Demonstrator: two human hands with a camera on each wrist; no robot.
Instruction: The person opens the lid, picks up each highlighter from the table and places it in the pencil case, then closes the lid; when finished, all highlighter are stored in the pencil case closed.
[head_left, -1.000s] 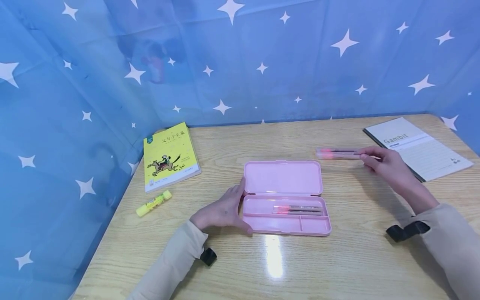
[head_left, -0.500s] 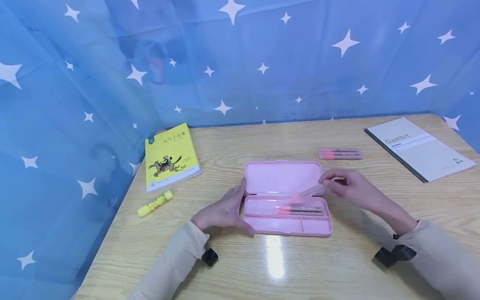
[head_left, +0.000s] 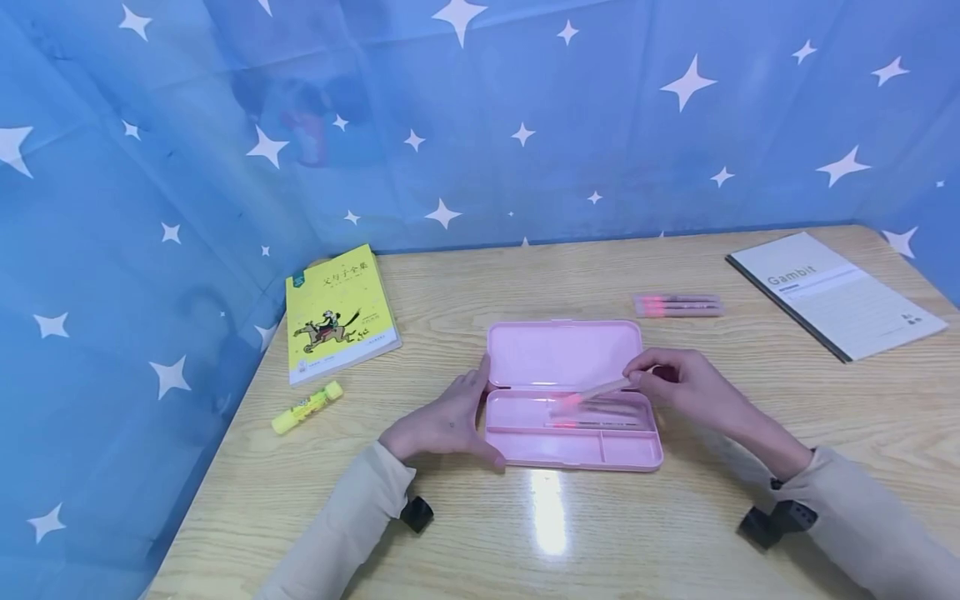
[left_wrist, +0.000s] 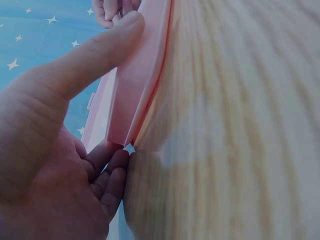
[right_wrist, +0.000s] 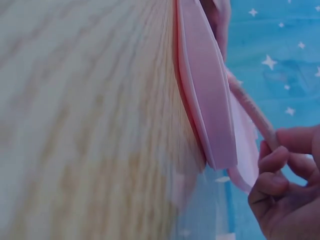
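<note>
A pink pencil case (head_left: 564, 356) lies with its lid back on the table. My left hand (head_left: 442, 418) holds its left end, thumb along the front wall and fingers at the side, as the left wrist view (left_wrist: 55, 150) also shows. Between thumb and fingers, my right hand (head_left: 693, 392) pinches one end of a slim pen (head_left: 606, 388). The pen slants down leftward, its pinkish-red end low over the rear compartment. Another pen (head_left: 592, 425) lies in that compartment; something blurred beside it is hard to make out. In the right wrist view, the pen (right_wrist: 255, 111) reaches behind the case wall.
Several similar pens (head_left: 677, 306) lie side by side behind the case, to the right. A notebook (head_left: 836, 296) is at the far right. At the left are a yellow book (head_left: 343, 317) and a yellow tube (head_left: 307, 407). A blue starry curtain hangs behind the table (head_left: 637, 533).
My right hand has come from the pens at the back right to the case, bringing one pen, now lowered towards the rear compartment. My left hand has stayed on the case.
</note>
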